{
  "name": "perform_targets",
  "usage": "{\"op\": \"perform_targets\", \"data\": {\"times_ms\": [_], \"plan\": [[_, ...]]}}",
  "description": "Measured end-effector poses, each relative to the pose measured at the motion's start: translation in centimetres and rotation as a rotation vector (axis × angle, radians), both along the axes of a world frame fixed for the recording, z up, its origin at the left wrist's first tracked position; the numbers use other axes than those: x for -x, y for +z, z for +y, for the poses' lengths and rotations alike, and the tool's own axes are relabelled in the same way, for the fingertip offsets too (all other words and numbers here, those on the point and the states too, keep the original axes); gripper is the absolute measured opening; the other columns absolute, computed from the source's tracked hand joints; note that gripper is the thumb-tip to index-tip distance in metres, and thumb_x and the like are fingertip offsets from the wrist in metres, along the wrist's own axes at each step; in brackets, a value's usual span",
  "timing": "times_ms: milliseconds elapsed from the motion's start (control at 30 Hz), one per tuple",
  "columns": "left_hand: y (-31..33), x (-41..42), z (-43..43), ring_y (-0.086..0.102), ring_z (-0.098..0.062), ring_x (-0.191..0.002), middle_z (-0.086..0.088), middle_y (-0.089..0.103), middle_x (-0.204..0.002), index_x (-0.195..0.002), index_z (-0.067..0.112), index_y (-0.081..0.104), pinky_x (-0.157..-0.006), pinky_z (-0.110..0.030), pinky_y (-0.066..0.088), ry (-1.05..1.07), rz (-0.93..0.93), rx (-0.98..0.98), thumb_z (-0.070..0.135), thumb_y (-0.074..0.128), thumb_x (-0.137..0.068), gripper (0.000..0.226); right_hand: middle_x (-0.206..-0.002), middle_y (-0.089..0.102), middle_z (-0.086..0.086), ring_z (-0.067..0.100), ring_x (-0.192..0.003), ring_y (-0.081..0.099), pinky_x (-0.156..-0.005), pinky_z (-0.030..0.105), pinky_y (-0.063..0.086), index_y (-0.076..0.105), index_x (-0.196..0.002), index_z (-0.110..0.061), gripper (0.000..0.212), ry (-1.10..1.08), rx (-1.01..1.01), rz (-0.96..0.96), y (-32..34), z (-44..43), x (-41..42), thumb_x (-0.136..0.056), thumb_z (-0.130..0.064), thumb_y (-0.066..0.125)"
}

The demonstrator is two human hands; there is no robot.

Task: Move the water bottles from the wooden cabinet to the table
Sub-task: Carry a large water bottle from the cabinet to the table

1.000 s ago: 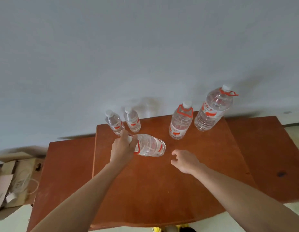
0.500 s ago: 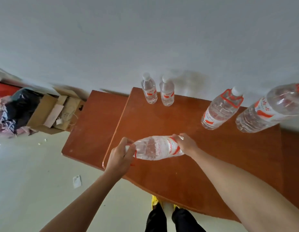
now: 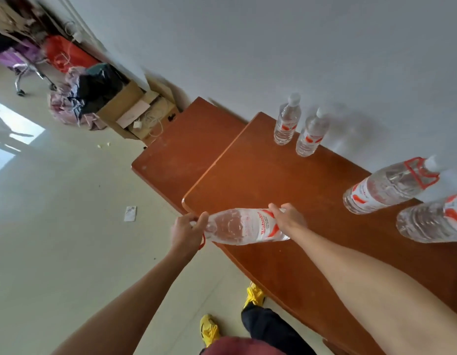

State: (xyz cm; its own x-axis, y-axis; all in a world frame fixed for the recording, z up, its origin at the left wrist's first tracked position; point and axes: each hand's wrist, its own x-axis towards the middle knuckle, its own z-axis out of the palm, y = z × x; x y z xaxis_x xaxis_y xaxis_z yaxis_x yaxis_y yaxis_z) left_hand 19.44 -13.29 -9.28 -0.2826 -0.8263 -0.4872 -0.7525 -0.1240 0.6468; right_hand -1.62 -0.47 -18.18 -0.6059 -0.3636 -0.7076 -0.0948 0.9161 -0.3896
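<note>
Water bottle (image 3: pixel 244 226), a large clear ribbed plastic one with a white and red label, lies on its side in the air over the near corner of the wooden cabinet top (image 3: pixel 268 175), held between both of my hands. My left hand (image 3: pixel 187 230) is at 9 o'clock of the bottle, fingers curled tight around the neck end, with a thin red handle strap hanging below the palm. My right hand (image 3: pixel 289 219) is at 3 o'clock, fingers wrapped closed over the base end beside the label. I see the cabinet as a smooth reddish-brown slab with a rounded corner, and a lower wooden surface (image 3: pixel 181 149) of the same colour sits at 10 o'clock from it. At 1 o'clock, against the matt pale wall (image 3: pixel 273 47), two small bottles stand near each other: left small bottle (image 3: pixel 286 121) and right small bottle (image 3: pixel 312 134), both clear with white caps and red label marks. At 3 o'clock stand two big ones, handled large bottle (image 3: pixel 388 188) with a red carry loop by its cap, and edge large bottle (image 3: pixel 432 219), cut off by the frame. An open cardboard box (image 3: pixel 135 111) sits on the glossy pale floor at 11 o'clock.
</note>
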Motion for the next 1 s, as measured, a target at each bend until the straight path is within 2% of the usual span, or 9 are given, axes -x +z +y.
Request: {"op": "perform_targets", "data": {"times_ms": [167,367,533,600,700,733,867,933,1000], "plan": [[1.3,-9.8,-0.1,0.054,-0.021,-0.045,-0.003,0.056,-0.047,-0.069,0.010,0.065,-0.053,-0.032,0.044,0.215,-0.001,0.015,0.038,0.058,-0.092,0.037,-0.120,0.063,0.005,0.023,-0.093,0.061,-0.073,0.029,0.043,0.048,-0.131,-0.019,0.063,0.224,-0.013,-0.009,2.3,-4.2,-6.7,-0.092,-0.066,0.036],[4.6,-24.0,1.1,0.053,-0.019,-0.038,-0.005,0.055,-0.047,-0.067,0.007,0.063,-0.046,-0.024,0.040,0.468,0.021,0.091,0.036,0.057,-0.093,0.039,-0.123,0.062,0.008,0.028,-0.108,0.059,-0.081,0.034,0.044,0.051,-0.129,-0.017,0.066,0.520,0.070,0.036,6.2,-10.4,-18.7,-0.090,-0.068,0.037],[7.7,-37.7,2.4,0.050,-0.021,-0.038,-0.005,0.053,-0.046,-0.064,0.007,0.062,-0.041,-0.023,0.038,0.662,0.049,0.187,0.031,0.059,-0.093,0.038,-0.136,0.056,0.010,0.033,-0.122,0.052,-0.100,0.041,0.042,0.049,-0.137,-0.019,0.076,0.734,0.114,0.042,9.1,-13.7,-32.2,-0.086,-0.073,0.036],[9.1,-42.9,2.8,0.050,-0.023,-0.038,-0.006,0.052,-0.046,-0.062,0.007,0.062,-0.039,-0.024,0.038,0.712,0.053,0.227,0.030,0.059,-0.093,0.038,-0.129,0.059,0.012,0.034,-0.114,0.056,-0.093,0.041,0.047,0.056,-0.128,-0.016,0.076,0.802,0.154,0.038,10.2,-14.5,-37.6,-0.085,-0.075,0.035],[10.9,-51.8,4.3,0.052,-0.026,-0.042,-0.004,0.052,-0.043,-0.059,0.008,0.061,-0.052,-0.041,0.049,0.802,0.038,0.300,0.037,0.059,-0.089,0.041,-0.121,0.063,0.014,0.035,-0.101,0.061,-0.068,0.037,0.055,0.057,-0.124,-0.017,0.075,0.969,0.199,0.055,11.6,-16.2,-47.0,-0.084,-0.075,0.032],[11.3,-54.0,4.9,0.052,-0.026,-0.043,-0.003,0.052,-0.042,-0.059,0.007,0.061,-0.055,-0.044,0.050,0.829,0.034,0.320,0.041,0.058,-0.085,0.042,-0.119,0.063,0.014,0.035,-0.098,0.061,-0.065,0.036,0.056,0.057,-0.124,-0.018,0.075,1.012,0.203,0.053,12.2,-16.6,-49.5,-0.084,-0.076,0.031],[11.7,-63.2,7.0,0.048,-0.026,-0.041,-0.007,0.051,-0.043,-0.062,0.001,0.058,-0.051,-0.043,0.048,1.001,0.044,0.351,0.047,0.052,-0.074,0.048,-0.109,0.064,0.009,0.031,-0.091,0.062,-0.066,0.042,0.060,0.059,-0.112,-0.021,0.067,1.180,0.236,0.028,14.3,-18.4,-59.9,-0.084,-0.076,0.033],[11.0,-68.9,7.9,0.047,-0.025,-0.041,-0.008,0.050,-0.044,-0.064,0.000,0.059,-0.050,-0.040,0.046,1.125,0.051,0.351,0.046,0.053,-0.076,0.048,-0.106,0.065,0.006,0.029,-0.090,0.062,-0.068,0.043,0.060,0.060,-0.108,-0.023,0.066,1.281,0.242,0.039,14.4,-20.0,-66.6,-0.084,-0.077,0.033],[10.6,-70.9,8.0,0.048,-0.025,-0.042,-0.007,0.051,-0.044,-0.065,0.000,0.061,-0.051,-0.041,0.048,1.156,0.028,0.351,0.041,0.058,-0.083,0.045,-0.103,0.066,0.005,0.028,-0.089,0.062,-0.075,0.044,0.059,0.060,-0.106,-0.024,0.066,1.320,0.270,0.051,14.6,-20.9,-69.1,-0.082,-0.079,0.032]]}}
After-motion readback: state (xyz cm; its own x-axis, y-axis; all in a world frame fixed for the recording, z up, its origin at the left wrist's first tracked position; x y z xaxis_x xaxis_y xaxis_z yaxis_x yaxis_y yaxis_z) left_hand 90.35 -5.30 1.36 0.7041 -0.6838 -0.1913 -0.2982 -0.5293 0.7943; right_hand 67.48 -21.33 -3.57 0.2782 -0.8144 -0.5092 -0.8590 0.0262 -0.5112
